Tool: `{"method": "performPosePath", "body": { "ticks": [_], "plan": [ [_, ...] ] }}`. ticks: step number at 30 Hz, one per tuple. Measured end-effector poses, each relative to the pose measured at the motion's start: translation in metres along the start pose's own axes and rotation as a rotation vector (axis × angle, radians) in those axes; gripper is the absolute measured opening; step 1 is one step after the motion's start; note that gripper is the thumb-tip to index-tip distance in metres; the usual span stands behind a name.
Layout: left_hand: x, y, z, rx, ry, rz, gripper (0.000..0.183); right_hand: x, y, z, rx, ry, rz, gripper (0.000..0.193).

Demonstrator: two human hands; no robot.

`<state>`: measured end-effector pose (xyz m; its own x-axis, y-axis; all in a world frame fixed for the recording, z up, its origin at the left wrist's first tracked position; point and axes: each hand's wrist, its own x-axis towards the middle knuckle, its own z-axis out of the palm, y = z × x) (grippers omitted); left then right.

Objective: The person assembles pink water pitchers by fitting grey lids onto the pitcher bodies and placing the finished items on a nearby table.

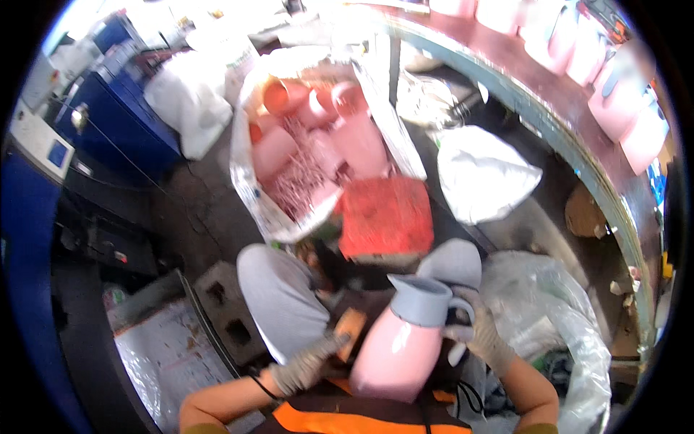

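the glossy pink jug (401, 354) is grey-topped. left of it, the left hand (305, 367) pinches an orange block (352, 334); the right hand (483, 338) grips the jug's handle (467, 307).

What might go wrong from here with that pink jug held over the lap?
The pink jug is tilted, so it might slip if the right hand loosens at its grey handle.
The orange-brown block in the left hand is close to the jug's glossy side and might scuff it.
The loose clear plastic bag beside the right hand might snag it.
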<state>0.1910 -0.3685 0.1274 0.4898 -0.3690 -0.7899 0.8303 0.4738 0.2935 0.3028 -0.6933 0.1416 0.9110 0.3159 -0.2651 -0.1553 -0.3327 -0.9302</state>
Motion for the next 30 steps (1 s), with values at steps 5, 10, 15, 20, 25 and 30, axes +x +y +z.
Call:
{"method": "performPosePath", "body": {
  "ticks": [5,10,15,20,25,30],
  "plan": [
    [0.022,0.003,0.002,-0.105,-0.028,-0.206,0.079,0.003,-0.009,-0.009,-0.125,-0.085,0.065,0.086],
    [0.041,0.004,0.015,-0.121,-0.091,-0.008,0.081,0.000,-0.002,-0.010,-0.055,-0.101,-0.083,0.087],
    [0.054,0.009,0.024,-0.130,-0.161,0.073,0.083,-0.016,-0.015,-0.018,0.003,-0.053,-0.203,0.083],
    [0.049,0.038,0.039,-0.134,-0.300,0.179,0.084,-0.016,-0.036,-0.028,-0.155,0.029,-0.445,0.086],
    [0.032,0.118,0.078,0.021,-0.332,0.493,0.084,0.050,-0.058,-0.016,-0.398,0.173,-0.775,0.085],
    [0.103,0.200,0.044,-0.049,-0.378,0.630,0.063,0.130,-0.077,0.016,-0.532,0.286,-0.899,0.077]
  ]
}}
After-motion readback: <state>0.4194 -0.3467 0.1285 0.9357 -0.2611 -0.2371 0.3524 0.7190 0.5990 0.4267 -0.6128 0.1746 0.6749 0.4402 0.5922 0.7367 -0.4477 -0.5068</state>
